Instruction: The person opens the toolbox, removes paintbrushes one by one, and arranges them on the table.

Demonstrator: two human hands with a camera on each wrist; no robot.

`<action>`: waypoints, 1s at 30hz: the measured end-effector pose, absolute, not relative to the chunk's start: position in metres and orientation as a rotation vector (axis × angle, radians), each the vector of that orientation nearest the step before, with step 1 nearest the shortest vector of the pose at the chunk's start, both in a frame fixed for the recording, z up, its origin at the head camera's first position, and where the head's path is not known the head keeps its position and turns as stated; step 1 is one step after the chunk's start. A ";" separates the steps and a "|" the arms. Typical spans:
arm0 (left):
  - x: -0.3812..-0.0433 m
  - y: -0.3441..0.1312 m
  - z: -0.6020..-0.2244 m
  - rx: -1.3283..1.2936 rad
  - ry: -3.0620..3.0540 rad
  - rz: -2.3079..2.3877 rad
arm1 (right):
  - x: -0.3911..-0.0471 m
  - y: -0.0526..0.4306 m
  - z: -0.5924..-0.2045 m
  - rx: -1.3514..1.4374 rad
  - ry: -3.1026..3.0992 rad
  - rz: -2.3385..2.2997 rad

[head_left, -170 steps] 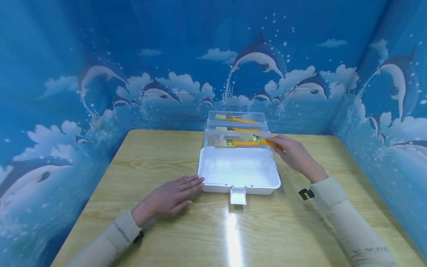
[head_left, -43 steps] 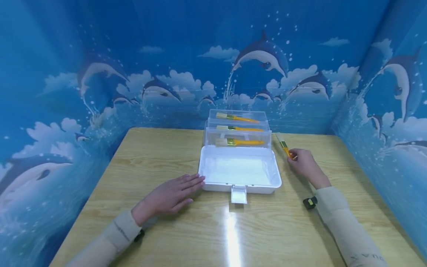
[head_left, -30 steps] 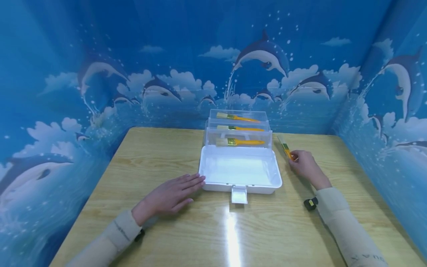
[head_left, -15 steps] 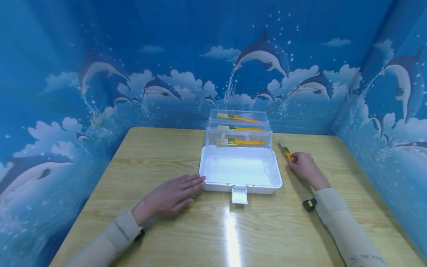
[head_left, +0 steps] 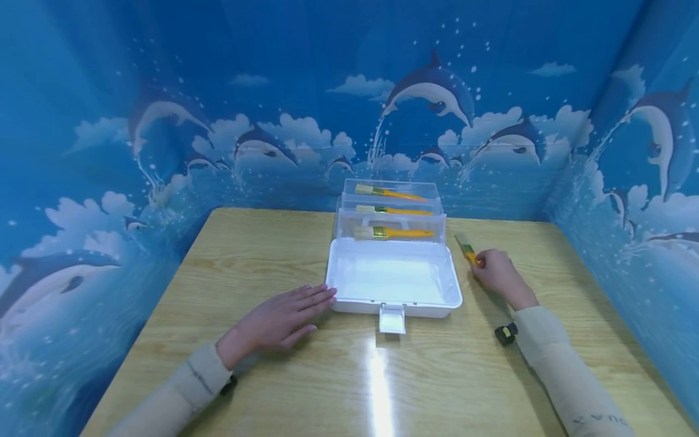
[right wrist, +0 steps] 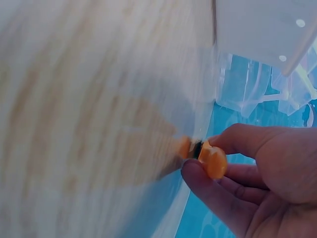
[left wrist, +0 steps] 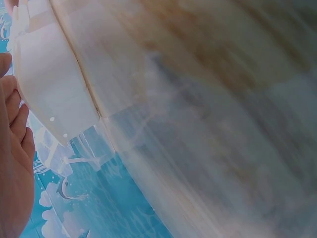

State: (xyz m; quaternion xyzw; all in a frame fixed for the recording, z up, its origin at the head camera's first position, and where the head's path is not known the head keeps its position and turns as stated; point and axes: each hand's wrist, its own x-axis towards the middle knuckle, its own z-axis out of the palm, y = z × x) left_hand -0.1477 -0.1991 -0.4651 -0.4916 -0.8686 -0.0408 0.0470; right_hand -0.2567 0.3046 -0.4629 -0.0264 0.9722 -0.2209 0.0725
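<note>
In the head view, my right hand point(head_left: 498, 276) pinches the orange handle of a flat paintbrush point(head_left: 469, 251) just right of the box, its pale bristles pointing away. Whether the brush lies on the table or hovers just over it, I cannot tell. The right wrist view shows the handle's rounded end point(right wrist: 214, 162) between thumb and finger. With fingers straight, my left hand point(head_left: 278, 318) touches the left front corner of an opened white plastic box point(head_left: 394, 276). Three more paintbrushes lie in its clear stepped trays, one of them a wide brush point(head_left: 401, 233) in the lowest tray.
The wooden table point(head_left: 256, 255) meets a blue dolphin-print curtain point(head_left: 284, 73) at the back and sides. A white latch point(head_left: 392, 319) hangs from the box's front edge. Black wrist cameras, such as the right one point(head_left: 506, 334), sit below the cuffs.
Since the earliest frame, my right hand has carried the paintbrush from above the trays to the table's right side. Lately the brush has only shifted slightly nearer. My left hand has stayed put.
</note>
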 end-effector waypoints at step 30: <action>-0.148 -0.199 -0.464 -1.512 -2.629 -0.134 | -0.257 0.300 -0.462 -0.080 2.930 -0.498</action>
